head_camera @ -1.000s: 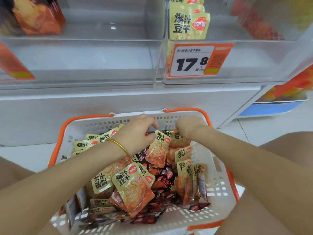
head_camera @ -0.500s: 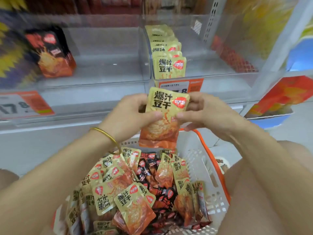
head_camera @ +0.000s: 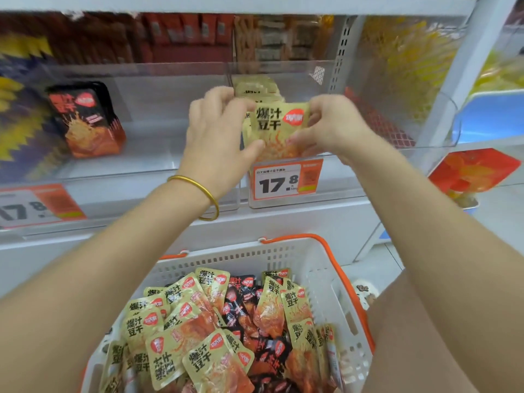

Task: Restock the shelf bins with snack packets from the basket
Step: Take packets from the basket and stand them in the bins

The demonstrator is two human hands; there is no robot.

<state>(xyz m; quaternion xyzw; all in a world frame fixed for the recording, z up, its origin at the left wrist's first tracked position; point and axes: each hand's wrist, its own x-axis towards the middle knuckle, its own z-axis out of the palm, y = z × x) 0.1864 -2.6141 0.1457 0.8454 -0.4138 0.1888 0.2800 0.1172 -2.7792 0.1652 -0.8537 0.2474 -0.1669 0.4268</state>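
Note:
A yellow snack packet (head_camera: 276, 124) is held upright between both hands at the front of the clear right shelf bin (head_camera: 433, 126). My left hand (head_camera: 218, 137) pinches its left edge and my right hand (head_camera: 329, 129) pinches its right edge. Behind the packet a row of the same yellow packets (head_camera: 255, 87) stands in that bin. Below, the white basket with orange handles (head_camera: 320, 268) holds several yellow and black snack packets (head_camera: 215, 324).
The clear left bin (head_camera: 158, 114) holds a stack of black packets (head_camera: 85, 120). Orange price tags reading 17.8 (head_camera: 286, 180) hang on the bin fronts. A white shelf upright (head_camera: 453, 66) rises at the right. More goods fill the shelf above.
Both hands left the basket, lifted one yellow packet up and carried it forward to the front of the right bin. The view tilted upward towards the shelf.

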